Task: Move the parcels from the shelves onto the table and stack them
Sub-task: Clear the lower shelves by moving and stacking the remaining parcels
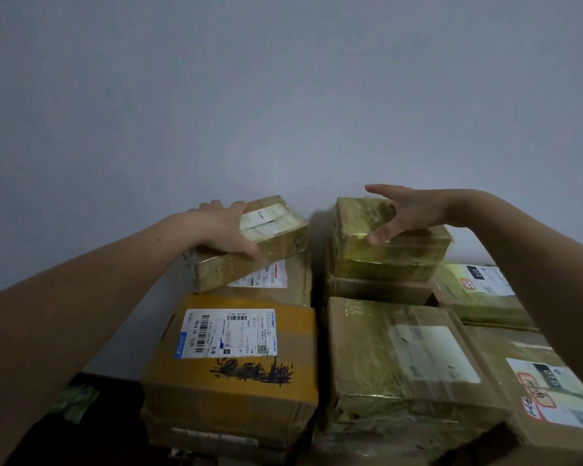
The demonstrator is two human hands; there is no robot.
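My left hand (221, 228) grips a small tape-wrapped parcel (276, 243) by its left end, thumb on the near side, fingers over the far edge. That parcel lies tilted on a flat cardboard box (297, 280) at the back left. My right hand (408, 210) hovers open with spread fingers just over another small taped parcel (391, 253), which tops a brown box (377, 290) at the back right. Whether the fingertips touch it is unclear.
Nearer me stand a box with yellow tape and a white label (231, 364) and a wide taped box (404, 358). More labelled parcels (478, 294) (552, 391) fill the right side. A grey wall (283, 95) rises close behind the stacks. Dark items (81, 415) lie low at the left.
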